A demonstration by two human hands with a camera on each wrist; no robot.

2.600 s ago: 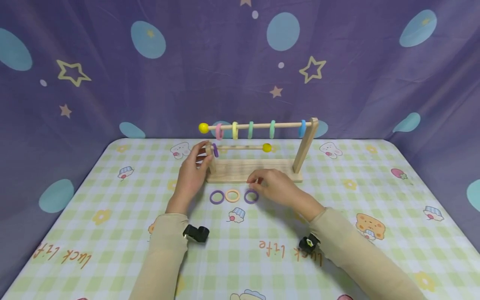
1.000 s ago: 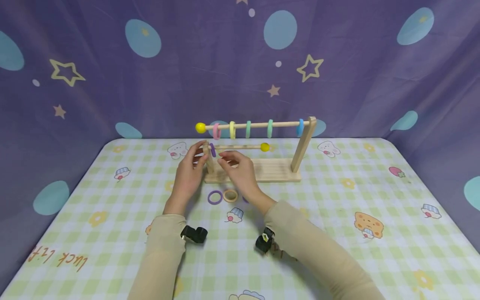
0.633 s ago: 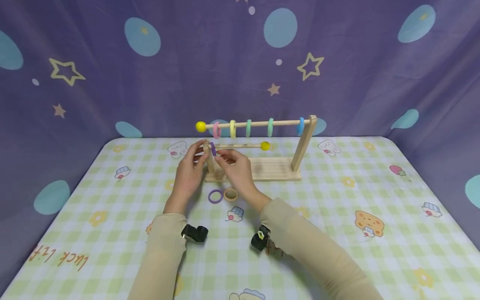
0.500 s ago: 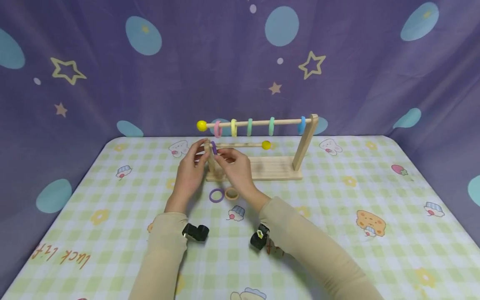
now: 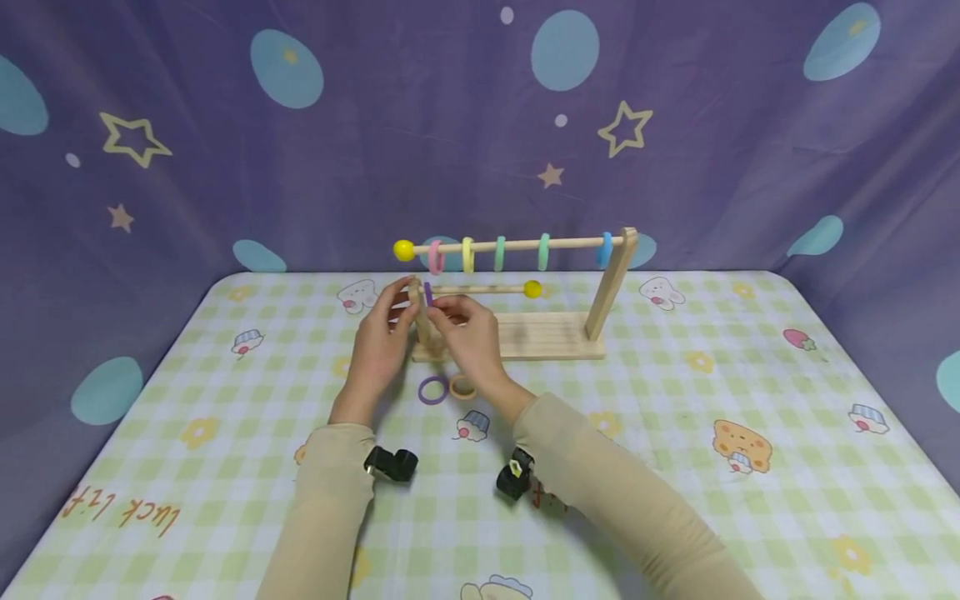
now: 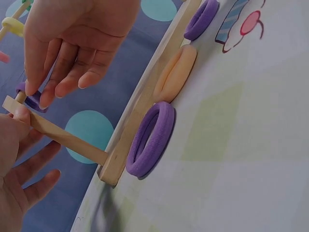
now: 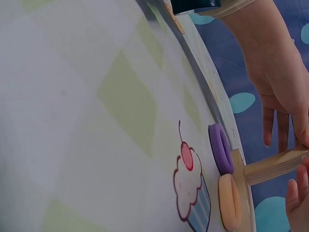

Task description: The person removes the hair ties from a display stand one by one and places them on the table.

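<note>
A wooden rack [image 5: 551, 337] holds hair ties on two rods. My left hand [image 5: 381, 343] grips its short left post [image 6: 67, 140], thumb against the wood and the other fingers spread. My right hand [image 5: 474, 337] reaches across the base and pinches a purple hair tie [image 5: 428, 294] that hangs on the lower rod [image 5: 480, 290], close to that post. In front of the rack lie a purple hair tie [image 6: 150, 140] and an orange hair tie [image 6: 176, 72]. Another purple hair tie [image 6: 202, 19] lies beyond them, hidden behind my right hand in the head view.
The upper rod [image 5: 517, 245] carries pink, yellow, green and blue hair ties and ends in a yellow ball [image 5: 403, 250]. A second yellow ball [image 5: 532, 289] caps the lower rod. The tall post [image 5: 611, 287] stands at the right. A checked cloth [image 5: 675, 517] covers the table.
From above the right-hand purple hair tie on the table, my right hand has moved left to the one on the lower rod and taken hold of it. My left hand has stayed at the post.
</note>
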